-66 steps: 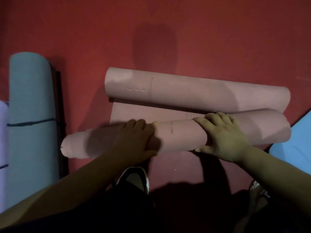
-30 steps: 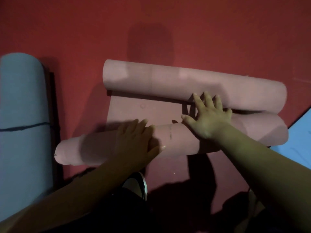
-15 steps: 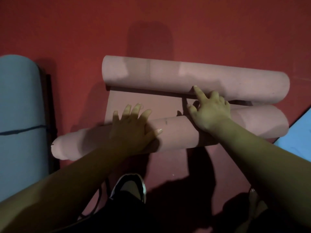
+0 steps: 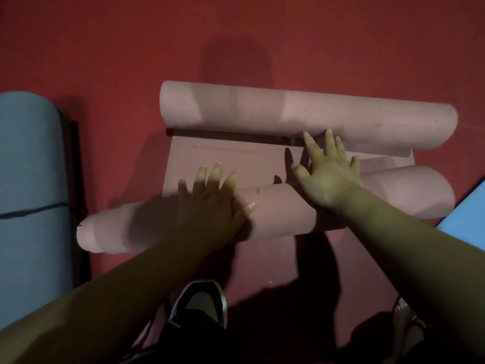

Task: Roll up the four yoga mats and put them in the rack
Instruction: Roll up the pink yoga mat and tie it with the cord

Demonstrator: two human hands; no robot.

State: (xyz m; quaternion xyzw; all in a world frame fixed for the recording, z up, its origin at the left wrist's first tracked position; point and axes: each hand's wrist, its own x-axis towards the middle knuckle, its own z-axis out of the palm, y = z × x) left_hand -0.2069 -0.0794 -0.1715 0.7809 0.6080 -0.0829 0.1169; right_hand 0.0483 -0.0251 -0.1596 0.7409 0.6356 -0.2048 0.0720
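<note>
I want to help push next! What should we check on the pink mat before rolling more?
1. Palms down, left hand and right hand, on the near roll: ok.
2. Ends of that roll even: not ok; its left end pokes out past the mat's edge.
3. The flat strip ahead smooth: ok.
4. The far end lying flat: not ok; it curls into its own roll.
5. Roll tight inside: cannot tell.
</note>
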